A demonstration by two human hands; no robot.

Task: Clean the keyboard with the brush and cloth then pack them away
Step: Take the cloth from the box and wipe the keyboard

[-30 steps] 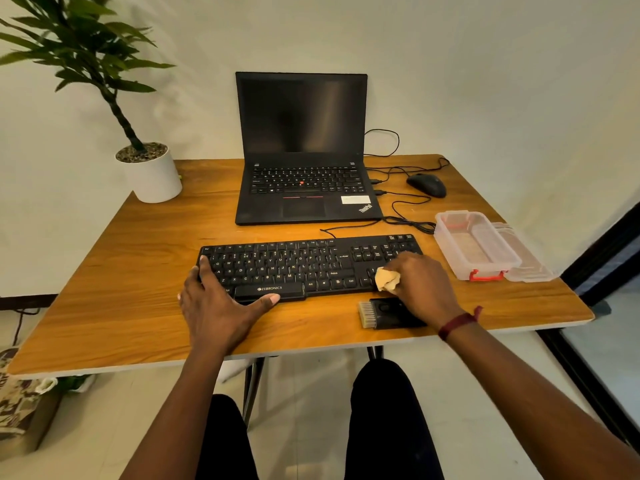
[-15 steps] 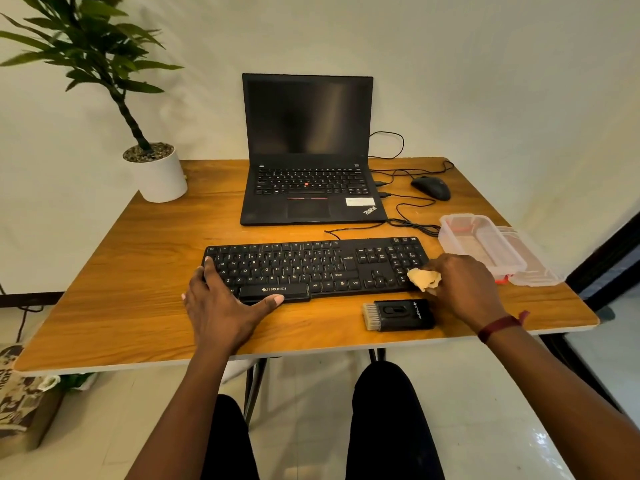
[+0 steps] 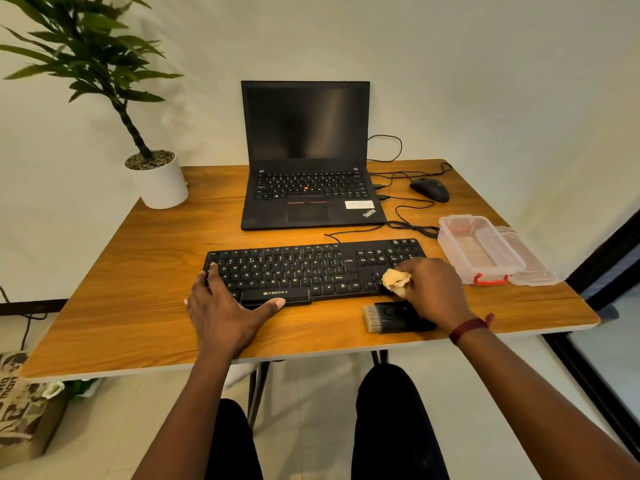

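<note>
My left hand (image 3: 225, 306) lies flat and relaxed on the left end of the black Zebronics keyboard (image 3: 311, 268). Its fingers are spread over the keys and the thumb reaches along the front strip with the logo; it grips nothing.

At the lower left of the frame a printed bag (image 3: 17, 410) sits on the floor under the edge of the wooden table (image 3: 138, 271). In the upper left a leafy plant in a white pot (image 3: 159, 183) stands at the table's far corner. At the centre top an open ThinkPad laptop (image 3: 304, 150) with a dark screen sits just behind the keyboard, which lies across the middle of the frame.

To the right of centre, my right hand (image 3: 433, 289) is curled round a crumpled beige cloth (image 3: 396, 280) and presses it onto the keys at the keyboard's right end. A dark red wristband (image 3: 467, 329) circles that wrist. The black cleaning brush (image 3: 391, 317) lies on the table just in front of the keyboard, partly under my right hand, with its pale bristles pointing left.

Farther right and back, a black wired mouse (image 3: 429, 189) rests near the far edge. At the right of the frame an open clear plastic box (image 3: 479, 249) with a red clasp stands just beside the keyboard's end, and its lid (image 3: 533, 261) lies against its right side.
</note>
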